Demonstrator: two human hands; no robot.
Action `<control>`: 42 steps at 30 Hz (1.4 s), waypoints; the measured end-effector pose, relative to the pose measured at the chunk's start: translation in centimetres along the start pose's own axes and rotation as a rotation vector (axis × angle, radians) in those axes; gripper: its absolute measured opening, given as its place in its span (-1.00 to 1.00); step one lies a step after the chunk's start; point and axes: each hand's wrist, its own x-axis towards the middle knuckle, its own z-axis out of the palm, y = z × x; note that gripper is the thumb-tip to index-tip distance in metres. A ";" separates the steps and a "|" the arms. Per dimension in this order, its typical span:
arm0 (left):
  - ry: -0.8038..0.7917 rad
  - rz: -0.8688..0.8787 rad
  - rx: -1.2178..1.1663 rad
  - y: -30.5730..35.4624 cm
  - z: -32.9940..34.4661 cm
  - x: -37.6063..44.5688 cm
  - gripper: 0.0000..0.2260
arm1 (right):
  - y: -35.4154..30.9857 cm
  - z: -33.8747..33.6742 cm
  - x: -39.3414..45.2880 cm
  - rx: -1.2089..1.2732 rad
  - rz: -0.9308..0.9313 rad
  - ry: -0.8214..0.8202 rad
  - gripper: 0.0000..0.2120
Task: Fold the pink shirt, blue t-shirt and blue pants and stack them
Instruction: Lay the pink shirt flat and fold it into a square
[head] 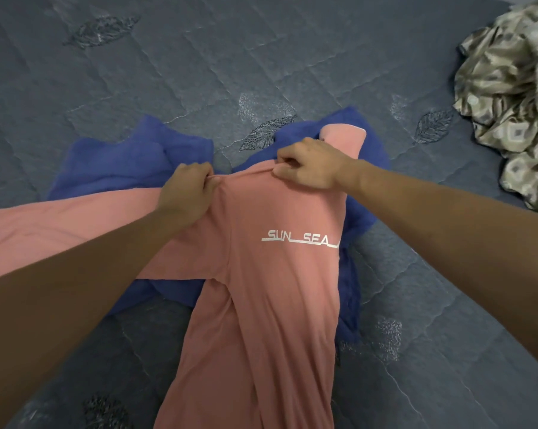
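Pink long-sleeved cotton shirt (pixel 271 274) spread over crumpled blue garments (pixel 113 162) on grey quilted bedcover (pixel 168 57), collar pinched by left hand (pixel 185 190) and right hand (pixel 308 164). First fold probably underway; next, likely sleeves inward.

The shirt (pixel 261 274) is laid on another garment (pixel 113 162) on the bed (pixel 168 57); crumpled fabric (pixel 509 103) is heaped far right.
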 end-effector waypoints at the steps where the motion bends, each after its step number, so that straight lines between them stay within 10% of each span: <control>1: 0.007 -0.007 0.006 0.2 0.3 0.0 -0.76 | 0.6 0.0 -0.2 -0.022 0.011 -0.017 -0.89; 18: 0.266 0.113 0.371 4.0 0.2 -3.0 -0.87 | -1.8 4.1 -2.6 -0.316 0.030 0.522 -0.80; 31: 0.015 0.104 0.258 4.1 4.5 -13.8 -0.43 | -10.0 13.3 -10.2 -0.010 0.111 0.330 -0.46; 35: 0.170 -0.023 0.116 6.7 3.8 -17.5 -0.71 | -13.8 13.7 -13.8 0.170 0.188 0.531 -0.70; 42: 0.085 -0.520 -0.266 10.1 7.2 -24.3 -0.74 | -17.3 16.8 -18.7 0.416 0.317 0.244 -0.90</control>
